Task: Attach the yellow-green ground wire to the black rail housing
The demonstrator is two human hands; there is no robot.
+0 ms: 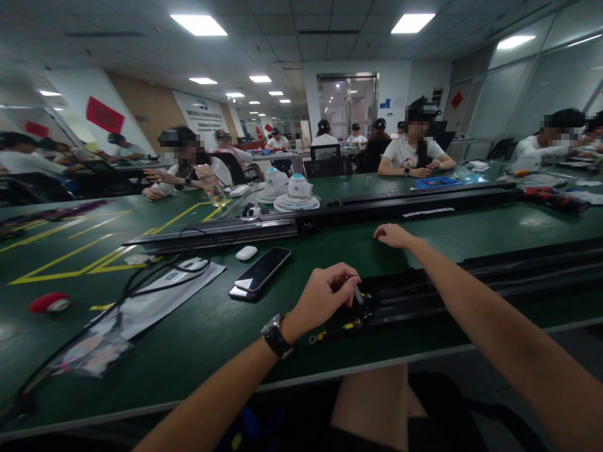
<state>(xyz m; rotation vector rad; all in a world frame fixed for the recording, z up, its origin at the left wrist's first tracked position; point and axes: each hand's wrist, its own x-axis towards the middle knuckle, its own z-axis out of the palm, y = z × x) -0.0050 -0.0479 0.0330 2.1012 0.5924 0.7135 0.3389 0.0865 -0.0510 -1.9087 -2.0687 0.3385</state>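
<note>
My left hand [330,290], with a watch at its wrist, pinches a small metal tool [360,301] whose lower end touches the end of a long black rail assembly [424,298]. Small ring terminals with yellow sleeves [320,337] lie beside that end. My right hand [393,236] is over the green table behind the rail, its fingers curled and bent down. Whether anything is between those fingertips is too small to tell.
Two phones [260,271], a white earbud case [246,253], black cables and a paper sheet [160,295] lie left. Behind are another long rail [226,231], white fans [296,193] and a red tool [558,198]. People sit across the table.
</note>
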